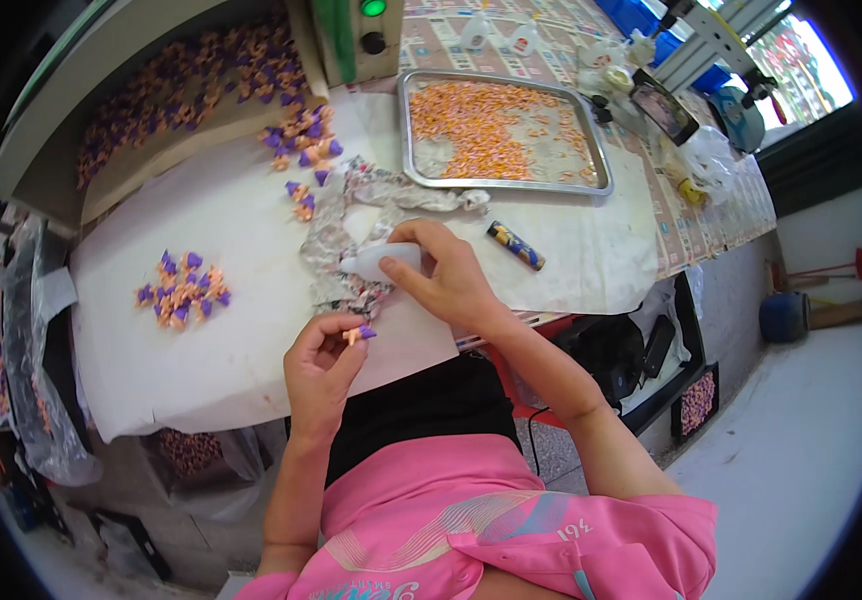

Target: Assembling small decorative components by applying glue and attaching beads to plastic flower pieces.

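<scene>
Between the thumb and fingers of my left hand (319, 375) is a small peach figurine (358, 335) with a purple top, held just over the table's near edge. My right hand (443, 278) is closed round a white squeeze bottle (383, 262). The bottle lies nearly sideways, its narrow end pointing left, above a crumpled, stained cloth (323, 240); the tip is hard to make out. Left of my hands, a loose heap of similar figurines (186, 290) rests on the white paper covering (221, 370). A dark patterned cylinder (516, 246) lies right of my right hand.
A metal tray (511, 185) of small orange pieces stands at the back. Many more figurines (201, 75) fill the opening of a box-like machine (61, 110) at the far left. A phone (664, 105) on a stand and a clear plastic bag (706, 160) are at the right.
</scene>
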`<move>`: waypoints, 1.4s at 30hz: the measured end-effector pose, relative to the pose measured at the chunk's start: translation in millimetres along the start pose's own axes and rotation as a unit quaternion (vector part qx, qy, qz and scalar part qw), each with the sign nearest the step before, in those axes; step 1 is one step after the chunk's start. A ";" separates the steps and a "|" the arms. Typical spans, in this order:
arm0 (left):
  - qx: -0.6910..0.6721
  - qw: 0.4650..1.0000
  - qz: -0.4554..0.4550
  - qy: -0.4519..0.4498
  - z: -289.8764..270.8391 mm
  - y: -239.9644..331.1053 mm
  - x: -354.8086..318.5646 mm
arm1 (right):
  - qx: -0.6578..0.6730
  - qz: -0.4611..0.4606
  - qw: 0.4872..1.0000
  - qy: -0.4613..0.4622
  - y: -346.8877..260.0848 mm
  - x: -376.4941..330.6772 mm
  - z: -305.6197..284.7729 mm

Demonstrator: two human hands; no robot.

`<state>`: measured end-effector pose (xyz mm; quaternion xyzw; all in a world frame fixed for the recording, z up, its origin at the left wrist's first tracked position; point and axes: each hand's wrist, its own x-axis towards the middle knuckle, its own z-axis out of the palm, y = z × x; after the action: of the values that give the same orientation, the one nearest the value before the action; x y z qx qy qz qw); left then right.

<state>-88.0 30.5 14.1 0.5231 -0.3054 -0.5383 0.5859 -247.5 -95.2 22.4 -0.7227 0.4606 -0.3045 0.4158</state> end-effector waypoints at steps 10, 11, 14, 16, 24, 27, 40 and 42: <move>-0.008 1.000 0.000 -0.011 12.8 11.8 0.8 | -0.125 -0.189 0.973 0.042 20.6 70.6 -59.4; -0.007 1.000 0.001 -0.010 12.5 12.2 -0.4 | -0.180 -0.176 0.965 0.077 22.1 82.9 -65.0; -0.015 1.000 -0.011 -0.004 12.6 12.9 -1.1 | -0.278 -0.138 0.945 0.102 25.0 113.9 -76.2; -0.019 1.000 0.001 -0.011 12.5 13.7 -1.1 | -0.320 -0.114 0.936 0.094 28.4 128.2 -77.8; -0.018 1.000 -0.004 -0.016 12.7 19.1 -5.0 | -0.434 -0.102 0.895 0.029 48.7 146.7 -66.0; -0.020 1.000 -0.004 -0.014 9.4 19.3 -5.4 | -0.365 -0.151 0.916 0.071 45.4 131.7 -65.7; -0.038 0.999 -0.011 -0.024 -26.7 2.9 3.8 | 0.087 -0.107 0.977 -0.162 -26.1 -25.2 16.8; -0.040 0.999 -0.005 -0.028 -26.5 3.1 1.3 | 0.113 -0.099 0.978 -0.147 -26.3 -33.9 23.7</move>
<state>-62.3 36.4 9.8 0.4857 -0.2974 -0.5675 0.5946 -230.3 -50.4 32.5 -0.7497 0.2833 -0.2847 0.5260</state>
